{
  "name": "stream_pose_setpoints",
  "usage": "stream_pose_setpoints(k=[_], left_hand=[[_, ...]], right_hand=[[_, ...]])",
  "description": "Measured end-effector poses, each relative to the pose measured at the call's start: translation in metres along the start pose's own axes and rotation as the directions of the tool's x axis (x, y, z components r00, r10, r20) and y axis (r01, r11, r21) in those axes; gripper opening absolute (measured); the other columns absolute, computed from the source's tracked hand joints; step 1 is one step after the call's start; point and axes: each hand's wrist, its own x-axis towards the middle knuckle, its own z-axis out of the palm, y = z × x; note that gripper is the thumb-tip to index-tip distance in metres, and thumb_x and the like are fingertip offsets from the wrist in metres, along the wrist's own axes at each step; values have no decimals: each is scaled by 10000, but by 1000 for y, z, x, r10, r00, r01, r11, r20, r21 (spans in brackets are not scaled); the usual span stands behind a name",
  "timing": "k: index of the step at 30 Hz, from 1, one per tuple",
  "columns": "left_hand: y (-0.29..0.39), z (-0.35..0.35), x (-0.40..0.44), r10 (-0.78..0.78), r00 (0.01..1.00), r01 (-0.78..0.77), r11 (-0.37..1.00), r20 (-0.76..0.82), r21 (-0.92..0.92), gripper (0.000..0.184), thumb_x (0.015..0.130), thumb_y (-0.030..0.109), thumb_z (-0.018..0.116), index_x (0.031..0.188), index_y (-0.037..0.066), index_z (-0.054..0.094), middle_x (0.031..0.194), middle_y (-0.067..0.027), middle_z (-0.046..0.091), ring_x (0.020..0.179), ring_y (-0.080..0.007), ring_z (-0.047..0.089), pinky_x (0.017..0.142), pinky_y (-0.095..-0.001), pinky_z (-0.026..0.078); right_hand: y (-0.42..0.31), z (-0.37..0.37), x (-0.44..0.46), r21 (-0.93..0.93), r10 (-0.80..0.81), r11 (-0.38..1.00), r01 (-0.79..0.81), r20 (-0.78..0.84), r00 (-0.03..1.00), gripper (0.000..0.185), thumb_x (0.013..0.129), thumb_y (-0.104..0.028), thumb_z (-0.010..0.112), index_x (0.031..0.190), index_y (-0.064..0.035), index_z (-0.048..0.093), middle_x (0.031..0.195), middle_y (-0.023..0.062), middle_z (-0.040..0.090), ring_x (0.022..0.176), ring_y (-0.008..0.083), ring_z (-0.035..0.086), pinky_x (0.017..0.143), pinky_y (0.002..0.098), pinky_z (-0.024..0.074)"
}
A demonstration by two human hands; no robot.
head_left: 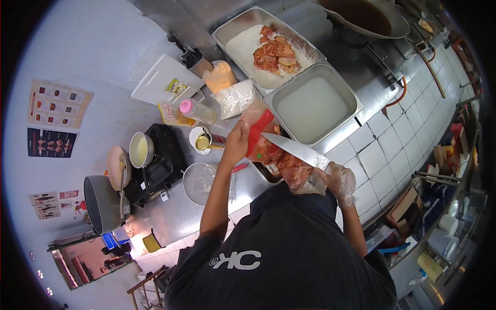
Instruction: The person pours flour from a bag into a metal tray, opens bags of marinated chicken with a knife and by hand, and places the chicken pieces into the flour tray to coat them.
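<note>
My left hand (239, 140) is closed on the gathered top of a clear plastic bag of marinated meat (294, 169), beside its red band (259, 133). My right hand (338, 182), in a clear plastic glove, grips a large kitchen knife (299, 150) whose wide blade lies across the bag, tip close to the red band. Part of a metal tray (272, 178) shows under the bag. Just beyond, one steel pan (356, 107) holds cloudy liquid, and another steel pan (223, 32) holds white flour with raw meat pieces on it.
A pink-capped bottle (199, 110), bags of powder (235, 98) and an opened can (202, 140) stand left of the pans. A strainer (199, 183) lies near my left forearm. Farther left is a black stove (159, 165); a wok of dark liquid (372, 18) sits at upper right.
</note>
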Motion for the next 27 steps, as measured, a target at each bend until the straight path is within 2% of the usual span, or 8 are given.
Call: stream_pose_setpoints(k=[1, 4, 8, 10, 13, 16, 23, 27], left_hand=[[7, 4, -6, 154, 985, -160, 985, -73, -72, 435, 1095, 337, 418, 1247, -57, 523, 1084, -310, 659, 1057, -503, 631, 890, -474, 496], [42, 12, -27, -21, 995, 18, 999, -96, -36, 440, 1103, 332, 398, 1249, -65, 520, 1114, -305, 653, 1084, -506, 619, 904, -457, 494], [49, 13, -33, 34, 991, -41, 998, -132, -49, 431, 1103, 335, 399, 1251, -50, 524, 1113, -301, 656, 1083, -514, 616, 898, -461, 500], [61, 9, -40, -195, 974, 205, 975, 113, -82, 409, 1099, 341, 409, 1247, -22, 528, 1043, -305, 665, 1044, -517, 627, 838, -472, 516], [51, 18, -43, -21, 999, 19, 997, -28, -69, 380, 1097, 343, 413, 1227, 4, 527, 952, -300, 667, 975, -516, 641, 762, -484, 518], [57, 17, -45, -119, 993, 121, 988, 19, -91, 360, 1096, 333, 417, 1197, 5, 526, 904, -297, 660, 937, -514, 647, 730, -492, 510], [57, 25, -47, -48, 999, 50, 993, 22, -102, 345, 1090, 324, 432, 1171, 4, 531, 876, -308, 645, 890, -526, 635, 720, -516, 501], [57, 34, -57, -68, 983, 80, 995, 169, -63, 334, 1090, 324, 421, 1127, 10, 529, 816, -293, 637, 857, -535, 627, 698, -544, 481]], right_hand=[[4, 0, -2, -9, -31, 999, 30, -23, 999, 623, 846, -682, 648, 754, -65, 645, 606, 154, 643, 570, 335, 671, 524, 416, 528], [14, -8, -8, -34, -68, 997, 67, -19, 998, 617, 847, -676, 654, 741, -68, 635, 588, 135, 637, 555, 321, 668, 512, 410, 524], [17, -2, -14, -48, -26, 998, 26, 6, 1000, 627, 854, -679, 645, 744, -62, 637, 607, 140, 648, 570, 327, 674, 528, 415, 532], [18, -5, -15, -39, -25, 999, 26, 40, 999, 637, 853, -686, 641, 744, -58, 636, 616, 145, 652, 578, 331, 677, 537, 416, 535], [17, -12, -11, -25, -25, 999, 28, 86, 996, 651, 852, -696, 633, 744, -54, 634, 632, 155, 659, 594, 336, 683, 554, 419, 542], [20, -17, -12, -27, -19, 999, 22, 108, 994, 654, 853, -696, 632, 744, -51, 633, 638, 159, 662, 596, 335, 685, 561, 417, 545], [23, -9, -13, -24, -65, 997, 67, 72, 995, 629, 858, -662, 655, 737, -45, 637, 620, 141, 657, 574, 318, 679, 523, 394, 533], [24, 0, -12, -16, -91, 996, 93, 73, 993, 616, 849, -658, 667, 727, -55, 644, 611, 138, 655, 559, 323, 672, 511, 400, 530]])
